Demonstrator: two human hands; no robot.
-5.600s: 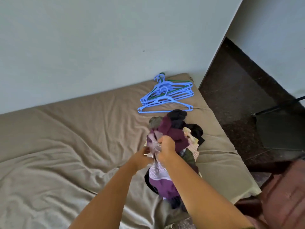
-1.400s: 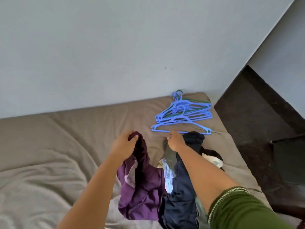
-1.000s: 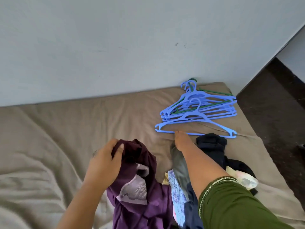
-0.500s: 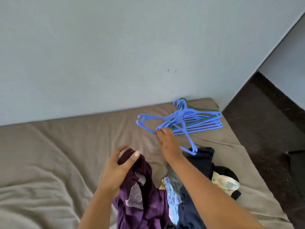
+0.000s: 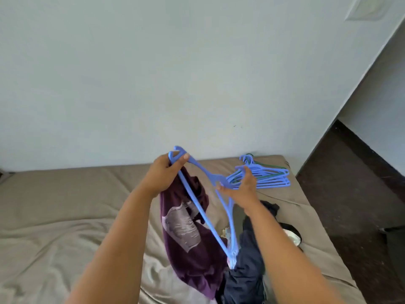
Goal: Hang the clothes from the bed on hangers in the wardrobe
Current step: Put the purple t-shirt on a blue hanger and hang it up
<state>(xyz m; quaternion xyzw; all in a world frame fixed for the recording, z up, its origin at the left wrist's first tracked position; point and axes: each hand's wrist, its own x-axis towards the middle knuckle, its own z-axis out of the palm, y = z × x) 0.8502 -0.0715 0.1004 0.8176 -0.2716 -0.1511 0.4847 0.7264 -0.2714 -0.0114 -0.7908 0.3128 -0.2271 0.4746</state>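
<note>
My left hand (image 5: 164, 175) is raised above the bed and grips the collar end of a purple shirt (image 5: 186, 233) with a pale print, together with one shoulder tip of a blue plastic hanger (image 5: 198, 208). The shirt hangs down from that hand. My right hand (image 5: 241, 189) holds the same hanger at its neck, thumb on one side and fingers on the other. The hanger slants down between my forearms. More blue and green hangers (image 5: 265, 176) lie stacked at the bed's far right corner. The other clothes (image 5: 247, 270) are heaped under my right arm, partly hidden.
The bed (image 5: 65, 205) has a wrinkled tan sheet and runs along a pale wall (image 5: 153, 73). Dark floor (image 5: 350, 194) lies to the right of the bed, with a dark object (image 5: 394, 238) at the frame's right edge. No wardrobe is in view.
My right hand took one blue hanger off the stack and brought it up to the shirt. My left hand lifted the purple shirt and now also grips the hanger's tip.
</note>
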